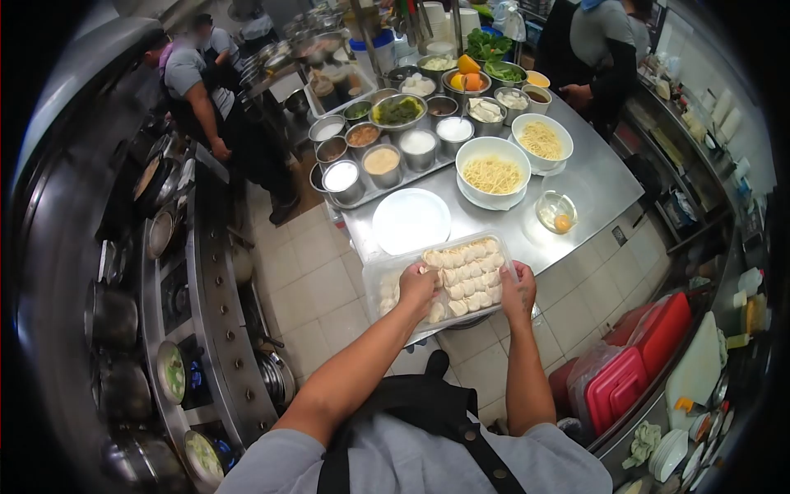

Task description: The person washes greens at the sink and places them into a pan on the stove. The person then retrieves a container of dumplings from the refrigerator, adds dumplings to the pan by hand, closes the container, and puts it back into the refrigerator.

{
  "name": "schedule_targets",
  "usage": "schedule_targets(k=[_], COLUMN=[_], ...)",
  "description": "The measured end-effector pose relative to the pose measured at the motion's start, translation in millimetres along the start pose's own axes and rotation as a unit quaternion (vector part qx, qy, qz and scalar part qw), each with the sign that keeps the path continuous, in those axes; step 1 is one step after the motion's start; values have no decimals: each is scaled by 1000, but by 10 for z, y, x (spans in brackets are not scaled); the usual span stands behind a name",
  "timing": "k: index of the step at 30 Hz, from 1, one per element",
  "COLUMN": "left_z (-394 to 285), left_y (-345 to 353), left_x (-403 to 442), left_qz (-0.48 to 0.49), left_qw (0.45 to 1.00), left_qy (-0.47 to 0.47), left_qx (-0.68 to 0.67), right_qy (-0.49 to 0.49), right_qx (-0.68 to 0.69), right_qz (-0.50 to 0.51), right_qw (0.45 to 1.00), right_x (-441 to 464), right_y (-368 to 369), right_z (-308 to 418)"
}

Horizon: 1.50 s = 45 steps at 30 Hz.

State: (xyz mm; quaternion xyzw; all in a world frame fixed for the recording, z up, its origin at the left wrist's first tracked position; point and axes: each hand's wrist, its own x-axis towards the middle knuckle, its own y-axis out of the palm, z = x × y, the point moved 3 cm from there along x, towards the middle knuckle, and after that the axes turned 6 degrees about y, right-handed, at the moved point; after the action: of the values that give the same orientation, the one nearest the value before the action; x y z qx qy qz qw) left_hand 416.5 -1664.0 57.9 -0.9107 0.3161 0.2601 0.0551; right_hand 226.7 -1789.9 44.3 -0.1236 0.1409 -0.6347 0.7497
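Observation:
A clear plastic container (375,278) with rows of pale dumplings (469,267) sits at the near edge of the steel table. My left hand (418,288) reaches into it over the dumplings, fingers closed together; what they hold is hidden. At the container's right side, my right hand (518,292) grips the rim. Just beyond the container lies a white plate (411,221) with nothing on it.
Two white bowls of noodles (494,174) and a small bowl with an egg (561,216) stand on the steel table (609,193). Metal ingredient tins (383,165) fill its back left. Burners with pans (171,370) line the left. Co-workers (193,90) stand at the back left and right.

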Motion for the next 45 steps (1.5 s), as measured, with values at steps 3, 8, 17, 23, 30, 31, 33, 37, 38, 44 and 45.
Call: schedule_targets(k=[3,8,17,23,30,31,33,37,38,44,45], left_z=[-115,-45,-18,-67,-162,-160,-192,-319,-328,-468,-475], left_y=[50,15,-72,-126,-183,-205,-268,-421,-492,-1229,-1440], left_x=[-112,-113,-62,1,-62,-56,-82,-217,-251,-636,-676], left_qz=[-6,35,62,27,-13,-25,-41,33,80,138,129], left_qw=[999,995,982,943,920,913,905,973,993,966,962], left_qy=[30,93,170,265,275,288,298,162,81,90,108], left_qx=[42,-8,56,199,277,289,301,160,19,-199,-214], right_qy=[-118,-300,-414,-418,-433,-419,-407,-411,-411,-148,-216], right_qx=[-89,-72,-181,-233,-211,-217,-221,-162,-116,41,-43], right_qz=[-106,49,242,247,247,248,252,229,216,271,233], right_qw=[983,950,859,842,841,846,850,867,878,950,947], right_x=[-122,-260,-227,-177,-108,-90,-94,-121,-145,-259,-272], right_y=[-115,149,823,809,800,793,799,800,797,723,700], right_z=[384,1102,1294,1347,1283,1280,1280,1314,1333,881,906])
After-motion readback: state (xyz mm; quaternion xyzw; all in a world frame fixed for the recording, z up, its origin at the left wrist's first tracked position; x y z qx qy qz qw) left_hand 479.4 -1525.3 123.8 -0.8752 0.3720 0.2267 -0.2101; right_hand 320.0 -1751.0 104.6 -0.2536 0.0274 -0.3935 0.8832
